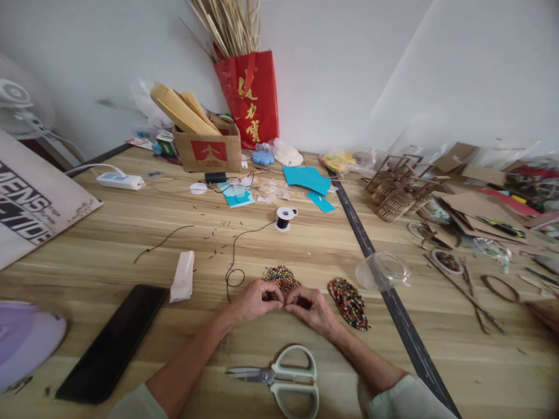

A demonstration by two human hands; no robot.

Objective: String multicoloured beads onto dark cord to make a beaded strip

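Both hands meet at table centre, fingertips pinched together: left hand (pixel 255 299) and right hand (pixel 311 308) are closed down to a fine pinch on something small and reddish between them, most likely a single bead on the end of the black thread (pixel 233 256); the contact point itself is too small to resolve. The thread runs from the hands up in a loop and on to the thread spool (pixel 285 218), which stands well behind them. Judged step: stringing beads, one at a time. Next move, as a judgement, calls for a steady thread end held stiff in one pinch, the bead hole lined up on it, then a fresh bead picked from a pile. Counts: two bead piles, the near bead pile (pixel 282 277) just behind the fingers and the right bead pile (pixel 349 302) just beside the right hand; individual beads too many and too small to count. One pair of scissors (pixel 283 378) lies closed between the forearms, touching neither. One black phone (pixel 111 343) lies face down to the left, one folded white tissue (pixel 182 276) beside it. One clear plastic lid (pixel 383 270) sits by the dark table seam (pixel 384 279). One loose thread offcut (pixel 163 237) lies apart, further left.
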